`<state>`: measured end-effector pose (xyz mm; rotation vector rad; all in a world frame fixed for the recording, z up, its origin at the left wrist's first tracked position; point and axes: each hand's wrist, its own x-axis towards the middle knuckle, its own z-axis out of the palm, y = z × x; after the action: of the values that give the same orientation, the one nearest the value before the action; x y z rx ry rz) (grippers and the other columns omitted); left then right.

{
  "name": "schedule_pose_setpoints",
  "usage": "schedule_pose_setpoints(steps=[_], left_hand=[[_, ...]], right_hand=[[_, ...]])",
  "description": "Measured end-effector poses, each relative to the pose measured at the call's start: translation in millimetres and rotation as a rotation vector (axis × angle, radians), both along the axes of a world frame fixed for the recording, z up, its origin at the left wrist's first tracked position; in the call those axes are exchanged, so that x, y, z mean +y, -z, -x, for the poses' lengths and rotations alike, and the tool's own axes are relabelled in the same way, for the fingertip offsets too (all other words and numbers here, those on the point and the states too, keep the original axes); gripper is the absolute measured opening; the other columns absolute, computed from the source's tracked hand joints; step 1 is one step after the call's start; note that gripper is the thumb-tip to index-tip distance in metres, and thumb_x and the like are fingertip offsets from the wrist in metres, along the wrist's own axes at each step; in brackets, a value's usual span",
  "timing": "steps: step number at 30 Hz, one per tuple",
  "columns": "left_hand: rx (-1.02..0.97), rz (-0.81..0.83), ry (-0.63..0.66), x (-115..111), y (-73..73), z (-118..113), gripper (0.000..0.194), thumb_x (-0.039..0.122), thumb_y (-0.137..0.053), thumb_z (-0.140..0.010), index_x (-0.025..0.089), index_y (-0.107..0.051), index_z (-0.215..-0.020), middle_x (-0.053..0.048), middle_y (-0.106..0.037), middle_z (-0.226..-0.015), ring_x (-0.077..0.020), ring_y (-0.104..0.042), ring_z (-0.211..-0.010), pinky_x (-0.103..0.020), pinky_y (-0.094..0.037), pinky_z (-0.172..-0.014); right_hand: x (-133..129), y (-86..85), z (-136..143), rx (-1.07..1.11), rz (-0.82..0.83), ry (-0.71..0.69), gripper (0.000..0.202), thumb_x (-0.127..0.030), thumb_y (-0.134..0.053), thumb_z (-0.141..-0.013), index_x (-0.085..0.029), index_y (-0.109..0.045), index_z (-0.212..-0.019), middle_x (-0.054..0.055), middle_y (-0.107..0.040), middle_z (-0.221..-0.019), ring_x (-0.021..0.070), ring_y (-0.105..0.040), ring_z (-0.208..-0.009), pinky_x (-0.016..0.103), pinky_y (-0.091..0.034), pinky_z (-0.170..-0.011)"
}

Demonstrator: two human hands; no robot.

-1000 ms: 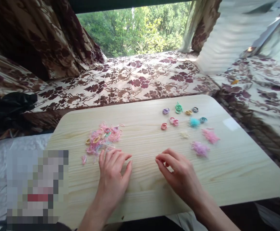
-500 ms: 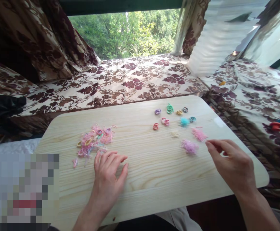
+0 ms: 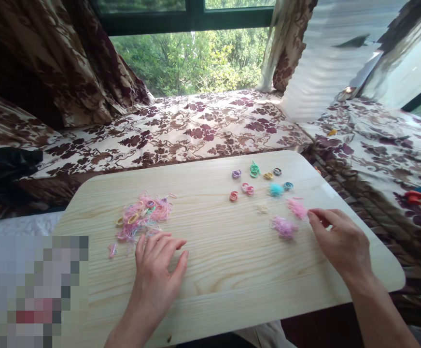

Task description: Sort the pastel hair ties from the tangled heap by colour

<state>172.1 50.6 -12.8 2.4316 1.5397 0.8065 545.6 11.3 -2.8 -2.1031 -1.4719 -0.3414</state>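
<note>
My left hand (image 3: 160,270) rests open, fingers spread, with its fingertips at the near edge of a mixed pile of small elastic bands (image 3: 143,217), mostly pink with some yellow, green and purple. My right hand (image 3: 343,241) is pinched, thumb against forefinger, right beside a pile of pink elastic bands (image 3: 296,208); whatever lies between the fingertips is too small to make out. Left of that hand sits a pile of lilac bands (image 3: 283,228). Beyond are a turquoise pile (image 3: 276,190) and a small cream pile (image 3: 262,209).
Small hair ties in groups lie toward the table's far side: green (image 3: 254,169), purple (image 3: 236,174), red (image 3: 233,196), pink (image 3: 247,189), yellow (image 3: 268,176), dark (image 3: 277,171) and teal (image 3: 287,185). The pale wooden table (image 3: 210,270) has rounded corners. Floral-covered seating (image 3: 196,121) borders it.
The view has tilted slightly upward, so the table sits lower in the picture. My right hand stays pinched near the pink pile, and my left hand barely moves.
</note>
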Motion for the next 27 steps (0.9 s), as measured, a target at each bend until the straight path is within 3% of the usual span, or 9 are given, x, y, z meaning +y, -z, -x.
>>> schedule_pose_setpoints(steps=[5, 8, 12, 19, 22, 27], left_hand=[[-0.007, 0.009, -0.010, 1, 2.9, 3, 0.012, 0.023, -0.056, -0.089, 0.025, -0.066, -0.094, -0.004, -0.073, -0.096, -0.0274, -0.061, -0.106, -0.058, -0.025, -0.111], [-0.022, 0.013, -0.023, 2, 1.9, 4, 0.011, 0.022, -0.056, -0.088, 0.024, -0.066, -0.093, -0.004, -0.072, -0.095, -0.0272, -0.060, -0.107, -0.057, -0.027, -0.111], [-0.033, 0.038, -0.038, 0, -6.5, 6, 0.012, 0.019, -0.055, -0.089, 0.024, -0.066, -0.093, -0.003, -0.072, -0.094, -0.0265, -0.059, -0.108, -0.058, -0.027, -0.111], [-0.022, 0.040, -0.178, -10, -15.1, 26, 0.016, 0.012, -0.055, -0.089, 0.024, -0.065, -0.094, -0.002, -0.070, -0.092, -0.0243, -0.059, -0.106, -0.061, -0.025, -0.114], [-0.015, 0.009, -0.261, -15, -14.9, 42, 0.018, 0.011, -0.055, -0.088, 0.024, -0.066, -0.093, -0.002, -0.069, -0.090, -0.0240, -0.059, -0.104, -0.061, -0.028, -0.112], [-0.007, 0.007, -0.336, -22, -14.6, 59, 0.017, 0.011, -0.053, -0.089, 0.023, -0.065, -0.088, -0.003, -0.068, -0.092, -0.0242, -0.058, -0.107, -0.062, -0.026, -0.114]], right_hand=[[-7, -7.2, -2, -0.021, 0.006, -0.002, 0.035, -0.047, -0.047, -0.092, -0.021, -0.071, -0.089, 0.005, -0.066, -0.077, 0.0166, -0.059, -0.060, 0.030, -0.041, -0.051], [-17, -17.0, 10, -0.028, -0.002, -0.034, 0.033, -0.046, -0.046, -0.095, -0.023, -0.070, -0.094, 0.006, -0.067, -0.082, 0.0169, -0.062, -0.065, 0.030, -0.044, -0.056], [-18, -15.3, 56, 0.047, -0.049, -0.278, 0.026, -0.042, -0.048, -0.097, -0.024, -0.067, -0.100, 0.005, -0.068, -0.092, 0.0152, -0.065, -0.069, 0.027, -0.049, -0.058], [12, 14.2, 158, 0.300, -0.037, -0.785, 0.017, -0.028, -0.053, -0.095, -0.026, -0.067, -0.105, 0.003, -0.069, -0.095, 0.0125, -0.068, -0.071, 0.021, -0.056, -0.062], [24, 20.2, 179, 0.313, -0.002, -0.887, 0.018, -0.027, -0.053, -0.094, -0.026, -0.067, -0.107, 0.003, -0.070, -0.096, 0.0135, -0.070, -0.076, 0.021, -0.056, -0.063], [34, 19.9, 191, 0.267, -0.068, -0.891, 0.019, -0.031, -0.051, -0.095, -0.026, -0.069, -0.099, 0.003, -0.072, -0.090, 0.0148, -0.071, -0.072, 0.021, -0.057, -0.060]])
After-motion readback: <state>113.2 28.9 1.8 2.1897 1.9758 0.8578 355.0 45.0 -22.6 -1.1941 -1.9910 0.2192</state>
